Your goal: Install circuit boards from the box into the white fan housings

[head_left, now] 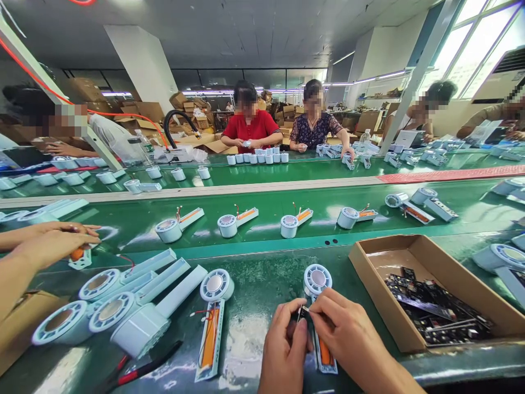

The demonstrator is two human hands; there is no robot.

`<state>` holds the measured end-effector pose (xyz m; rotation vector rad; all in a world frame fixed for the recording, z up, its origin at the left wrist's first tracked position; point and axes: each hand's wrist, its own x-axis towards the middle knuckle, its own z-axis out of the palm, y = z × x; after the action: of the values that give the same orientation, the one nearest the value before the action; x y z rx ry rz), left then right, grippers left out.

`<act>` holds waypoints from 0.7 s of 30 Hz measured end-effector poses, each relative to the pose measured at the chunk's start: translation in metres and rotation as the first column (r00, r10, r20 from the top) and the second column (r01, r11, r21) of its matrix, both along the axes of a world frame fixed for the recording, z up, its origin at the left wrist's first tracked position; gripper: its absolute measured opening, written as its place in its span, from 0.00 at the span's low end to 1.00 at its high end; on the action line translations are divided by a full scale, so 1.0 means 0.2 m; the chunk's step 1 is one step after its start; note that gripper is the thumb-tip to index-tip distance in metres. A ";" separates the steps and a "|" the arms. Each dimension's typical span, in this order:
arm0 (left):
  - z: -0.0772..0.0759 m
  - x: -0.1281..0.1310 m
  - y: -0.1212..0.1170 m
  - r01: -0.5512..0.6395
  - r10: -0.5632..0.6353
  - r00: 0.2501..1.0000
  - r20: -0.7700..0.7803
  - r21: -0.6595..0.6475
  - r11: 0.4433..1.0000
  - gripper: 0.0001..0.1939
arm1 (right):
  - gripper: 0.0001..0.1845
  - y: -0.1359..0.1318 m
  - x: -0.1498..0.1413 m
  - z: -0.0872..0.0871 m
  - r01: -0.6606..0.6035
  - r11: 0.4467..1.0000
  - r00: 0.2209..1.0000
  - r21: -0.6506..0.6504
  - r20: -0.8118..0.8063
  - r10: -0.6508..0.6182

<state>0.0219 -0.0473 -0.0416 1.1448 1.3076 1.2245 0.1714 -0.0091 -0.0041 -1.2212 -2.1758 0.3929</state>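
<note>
Fingers of the left hand [283, 347] and right hand [348, 334] pinched a small black part [303, 313] over a pale-blue device [318, 279] near the tabletop's [254, 295] front edge. Left of it lay a matching device [211, 328]; right, a cardboard tray [383, 298] of black parts [435, 309]. Past the back edge, more devices [289, 225] lined a conveyor [262, 202], co-workers [251, 127] beyond.

Leaves room on the bench [266, 268] between the left hand [285, 347] and the near fan [212, 339], then onward past that fan's head to the belt [270, 197]; runs straight ahead into the head of the fan under the hands [318, 279]; stops beside the right hand [348, 328] at the cardboard box [381, 300]; is blocked leftward by clustered fans [112, 312], a black-and-red tool [151, 365] and another person's hands [57, 241]; threads, on the belt, between spaced fans [289, 225].
</note>
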 end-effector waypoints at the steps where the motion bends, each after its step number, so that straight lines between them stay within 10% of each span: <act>1: 0.00 0.00 0.00 -0.008 0.009 0.999 -0.038 0.027 1.000 0.18 | 0.14 0.00 0.00 0.00 -0.011 0.999 0.999 0.034 0.038 0.010; 12: -0.06 0.03 -0.03 0.005 0.094 0.957 -0.273 0.339 0.941 0.21 | 0.15 0.02 -0.05 -0.03 -0.028 0.991 0.989 0.131 0.149 0.008; 21: 0.02 0.00 0.01 0.012 -0.011 0.998 0.066 -0.010 1.000 0.20 | 0.12 -0.02 0.13 0.04 -0.116 0.993 0.977 -0.012 -0.182 0.112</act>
<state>0.0216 -0.0459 -0.0371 1.0937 1.2546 1.2357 0.1974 -0.0140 0.0043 -1.0321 -2.0944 0.5562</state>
